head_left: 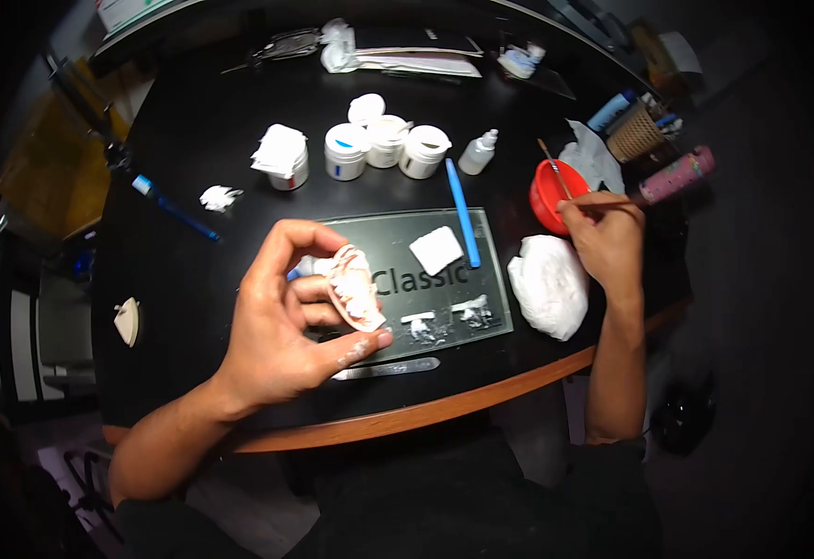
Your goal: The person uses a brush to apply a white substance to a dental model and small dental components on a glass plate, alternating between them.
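Observation:
My left hand [281, 321] holds a small pinkish-cream dental cast [356, 291] between thumb and fingers, above a glass slab. White residue marks the thumb. My right hand [604, 240] is closed in a pinch on a thin brush [554, 170] at the rim of a red cup [549, 200]. The brush slants up and left across the cup; the cup's contents are hidden. Just below lies a white wad [549, 286]. On the glass slab [351, 228], marked "Classic", are a folded white pad [436, 251] and white smears [471, 312].
A blue stick [463, 214] crosses the slab's edge; a spatula [388, 369] lies in front. Behind stand several white jars [345, 154] and a dropper bottle [479, 152]. A beige piece [127, 322] lies left. At right are a pen holder [634, 133] and pink bottle [677, 175].

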`<state>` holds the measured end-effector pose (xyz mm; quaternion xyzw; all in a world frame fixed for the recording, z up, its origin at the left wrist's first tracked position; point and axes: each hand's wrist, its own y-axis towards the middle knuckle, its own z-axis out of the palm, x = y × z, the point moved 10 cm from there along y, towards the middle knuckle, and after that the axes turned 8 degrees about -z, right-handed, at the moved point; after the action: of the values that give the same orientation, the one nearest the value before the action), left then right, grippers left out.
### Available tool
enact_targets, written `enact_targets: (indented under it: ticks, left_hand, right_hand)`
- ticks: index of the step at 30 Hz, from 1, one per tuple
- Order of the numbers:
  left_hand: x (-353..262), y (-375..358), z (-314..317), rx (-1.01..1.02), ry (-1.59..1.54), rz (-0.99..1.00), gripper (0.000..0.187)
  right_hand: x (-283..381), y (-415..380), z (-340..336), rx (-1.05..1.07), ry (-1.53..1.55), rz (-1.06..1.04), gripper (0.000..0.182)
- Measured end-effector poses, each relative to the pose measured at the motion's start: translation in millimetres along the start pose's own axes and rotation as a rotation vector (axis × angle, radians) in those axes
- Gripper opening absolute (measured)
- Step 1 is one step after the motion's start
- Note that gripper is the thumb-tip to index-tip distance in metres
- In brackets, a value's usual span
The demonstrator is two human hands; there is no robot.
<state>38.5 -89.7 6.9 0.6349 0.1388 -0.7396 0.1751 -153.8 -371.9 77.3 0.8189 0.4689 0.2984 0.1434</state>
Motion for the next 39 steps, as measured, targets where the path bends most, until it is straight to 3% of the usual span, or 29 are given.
enact_targets:
  ticks: [1, 3, 5, 7, 11, 16, 19, 21, 25, 27, 29, 34, 39]
  left_hand:
    - [-1, 0, -2, -0.001, 0.003, 0.035, 0.073]
    - [-3, -1, -2, -0.006, 0.005, 0.039, 0.073]
    - [-7, 0, -2, -0.006, 0.041, 0.072, 0.073]
    - [-7, -1, -1, -0.004, 0.035, 0.084, 0.074]
    - [-7, -2, -1, -0.022, 0.044, 0.104, 0.074]
    - [-10, -3, -1, -0.025, 0.064, 0.14, 0.074]
    - [-10, -4, -2, -0.031, 0.086, 0.149, 0.074]
    - [-11, -4, -2, -0.038, 0.108, 0.144, 0.075]
    - [-12, -4, -5, -0.073, 0.115, 0.143, 0.077]
    - [-13, -3, -6, -0.069, 0.116, 0.134, 0.078]
    - [-12, -2, -9, -0.076, 0.103, 0.113, 0.078]
    - [-5, 0, -15, -0.107, 0.083, 0.058, 0.076]
    - [2, 4, -16, -0.115, -0.001, -0.024, 0.074]
  right_hand:
    - [3, -2, -1, 0.003, 0.017, -0.023, 0.007]
    - [4, -19, -26, -0.206, 0.06, -0.096, 0.003]
    - [9, -44, -44, -0.213, 0.159, -0.014, 0.006]
    - [24, -64, -51, -0.161, 0.216, -0.086, 0.008]
    - [20, -100, -36, -0.036, 0.169, -0.028, 0.009]
    - [-2, -111, -45, -0.179, 0.441, 0.037, 0.004]
    - [42, -91, -42, -0.245, 0.582, 0.02, 0.013]
    - [81, -77, -22, -0.174, 0.709, -0.045, 0.018]
    - [153, -48, 42, 0.261, 0.782, -0.186, 0.015]
    - [170, -41, 69, 0.374, 0.869, -0.194, 0.014]
    - [174, -38, 91, 0.453, 1.009, -0.038, 0.018]
    - [173, -39, 119, 0.569, 1.123, 0.13, 0.015]
    - [162, -43, 127, 0.49, 1.205, 0.169, 0.011]
